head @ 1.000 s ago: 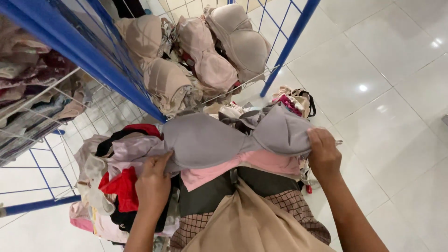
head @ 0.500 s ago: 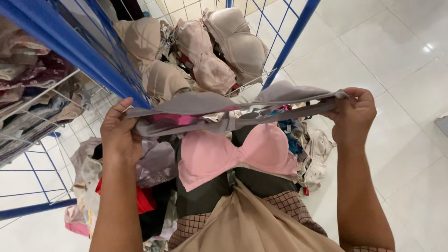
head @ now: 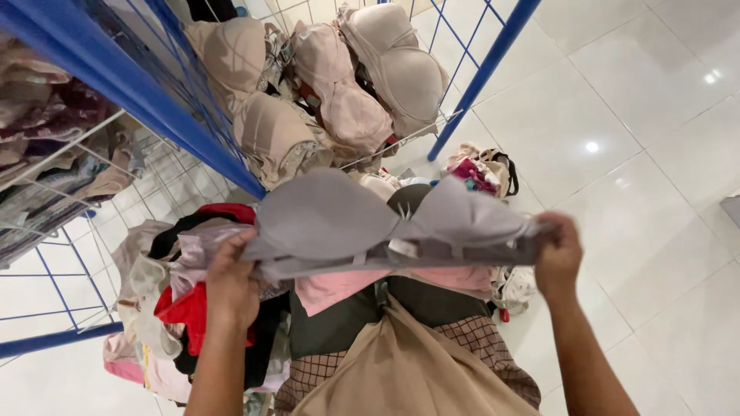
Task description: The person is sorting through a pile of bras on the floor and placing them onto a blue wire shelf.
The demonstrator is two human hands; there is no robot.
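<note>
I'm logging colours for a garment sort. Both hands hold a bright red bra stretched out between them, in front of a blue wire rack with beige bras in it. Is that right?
Not quite: the bra stretched between the left hand and the right hand is grey, not bright red, as the head view shows. Red cloth only lies in the pile below. The rest holds: a blue wire rack with beige bras stands behind.

Bright overhead light glares off the glossy floor tiles (head: 617, 154); edges slightly warped.

I see the bra (head: 385, 227) stretched between my left hand (head: 231, 281) and right hand (head: 559, 258). Behind it stands the wire rack (head: 193, 146); below it, a clothes heap (head: 185, 308) lies on the floor (head: 655, 154).
</note>
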